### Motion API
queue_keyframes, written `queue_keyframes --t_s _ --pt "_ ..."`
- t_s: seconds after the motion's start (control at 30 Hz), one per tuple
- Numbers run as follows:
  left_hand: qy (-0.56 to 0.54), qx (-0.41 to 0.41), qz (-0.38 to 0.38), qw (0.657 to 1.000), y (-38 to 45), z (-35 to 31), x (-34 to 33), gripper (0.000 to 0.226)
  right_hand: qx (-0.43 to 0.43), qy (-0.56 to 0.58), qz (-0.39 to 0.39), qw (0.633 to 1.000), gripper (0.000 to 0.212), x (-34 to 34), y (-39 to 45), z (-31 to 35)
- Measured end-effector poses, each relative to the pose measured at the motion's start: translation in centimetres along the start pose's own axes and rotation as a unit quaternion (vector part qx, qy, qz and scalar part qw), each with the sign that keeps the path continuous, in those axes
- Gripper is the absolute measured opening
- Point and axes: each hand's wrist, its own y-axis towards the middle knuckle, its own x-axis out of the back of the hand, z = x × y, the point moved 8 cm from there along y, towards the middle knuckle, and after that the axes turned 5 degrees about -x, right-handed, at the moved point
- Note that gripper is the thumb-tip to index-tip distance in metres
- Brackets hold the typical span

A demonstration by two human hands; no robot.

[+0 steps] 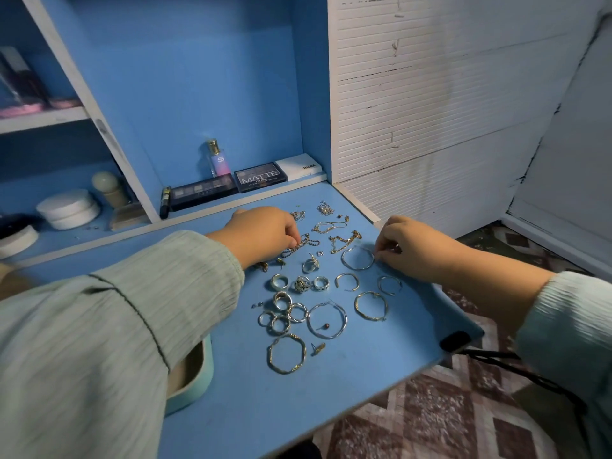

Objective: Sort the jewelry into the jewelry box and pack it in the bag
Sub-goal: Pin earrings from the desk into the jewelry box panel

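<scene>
Head view: a beaded chain (299, 245) is pinched by the left hand (265, 235); a hoop earring (357, 258) by the right hand (410, 248). The jewelry box (195, 376) sits under the left sleeve. Chains should be lifted singly to avoid tangling

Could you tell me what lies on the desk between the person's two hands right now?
In the head view, between the left hand and right hand lie tangled gold chains, a small ring and a large silver hoop, which the right fingertips touch.

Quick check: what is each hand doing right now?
Left hand: pinching a beaded chain.
Right hand: fingers curled at a large hoop; grip cannot be told.
</scene>
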Motion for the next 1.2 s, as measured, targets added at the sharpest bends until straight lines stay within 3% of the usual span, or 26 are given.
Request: queue_keyframes --t_s 0.67,0.87,1.2 --pt "-0.029 0.010 -0.030 0.999 -2.5 0.3 0.5 0.009 -0.030 0.025 -0.042 0.998 0.017 0.1 -1.0 0.3" --pt "-0.028 0.007 -0.015 0.999 -3.9 0.6 0.6 0.010 0.020 0.049 -0.068 0.996 0.016 0.4 -2.3 3.6" --pt "-0.028 0.027 -0.018 0.999 -6.4 2.5 1.4 0.011 0.114 0.088 -0.026 0.989 0.017 -1.9 -2.7 11.7"
